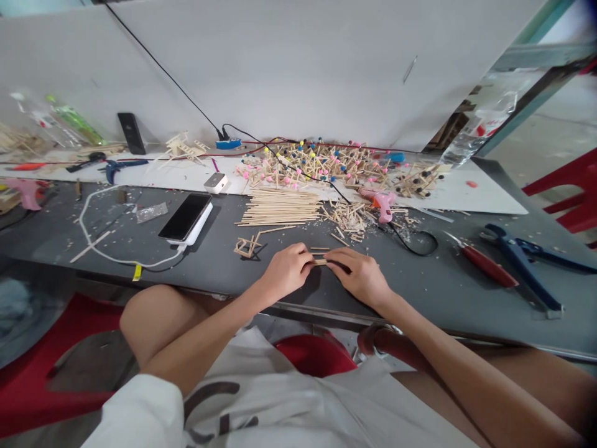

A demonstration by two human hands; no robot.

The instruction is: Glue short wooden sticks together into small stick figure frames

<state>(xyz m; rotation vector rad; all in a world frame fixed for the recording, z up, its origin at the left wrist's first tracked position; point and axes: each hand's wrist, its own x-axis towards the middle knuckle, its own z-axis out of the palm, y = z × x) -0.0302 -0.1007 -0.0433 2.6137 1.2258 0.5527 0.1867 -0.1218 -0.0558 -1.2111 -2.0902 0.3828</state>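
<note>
Near the table's front edge, my left hand (290, 269) and my right hand (358, 274) face each other with fingers pinched. Between them a few short wooden sticks (319, 262) run from one set of fingertips to the other. Another short stick (319, 249) lies just beyond the fingertips. To the left sits a small frame of joined sticks (247, 247), touched by neither hand. Behind the hands is a row of long thin wooden sticks (280, 207). A heap of short stick offcuts (352, 219) lies to its right.
A pink glue gun (384, 205) with a black cord stands behind right. A red-handled knife (487, 264) and a blue cutter (522, 267) lie at right. A phone on a white power bank (187, 218) is at left. Ball-tipped stick pieces (321, 163) pile at the back.
</note>
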